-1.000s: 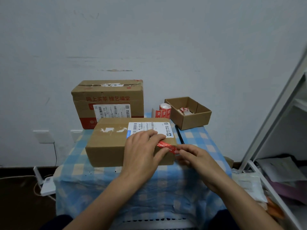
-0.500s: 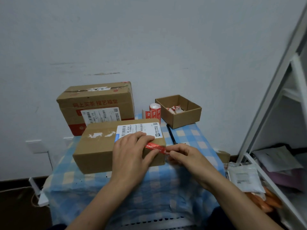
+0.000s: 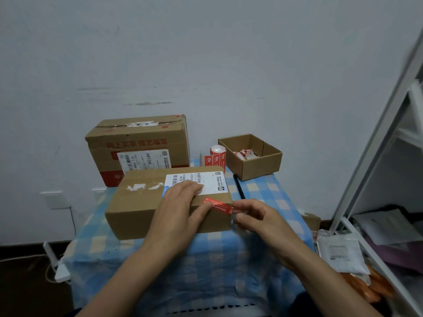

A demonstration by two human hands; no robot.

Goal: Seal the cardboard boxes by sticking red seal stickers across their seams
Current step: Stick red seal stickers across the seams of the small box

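Desk (image 3: 229, 259) fills the middle of my feed, just one, draped in a blue checked cloth and pushed against a pale wall. I count three cardboard boxes on it. The biggest, the red-printed box (image 3: 137, 143), stands closed at the back left. The labelled box (image 3: 137, 211) lies in front of it, nearest me, with a white shipping label (image 3: 206, 181) on its top. The open box (image 3: 258, 167), the smallest, sits at the back right with red-and-white paper scraps inside. One sticker roll (image 3: 216, 156) stands upright between the red-printed box and the open box. One black pen (image 3: 239, 186) lies on the cloth just right of the labelled box. One red seal sticker (image 3: 219, 205) lies slanted on the labelled box at its near right corner, its right end reaching past the edge.

Both forearms reach in from the bottom of my view. The left hand (image 3: 180, 209) lies palm down on the labelled box, fingers straight and close together over the shipping label, thumb pressing the left end of the sticker. The right hand (image 3: 258, 218) hovers beside the box's right corner, thumb and forefinger pinching the sticker's free right end, the other fingers loosely curled beneath.
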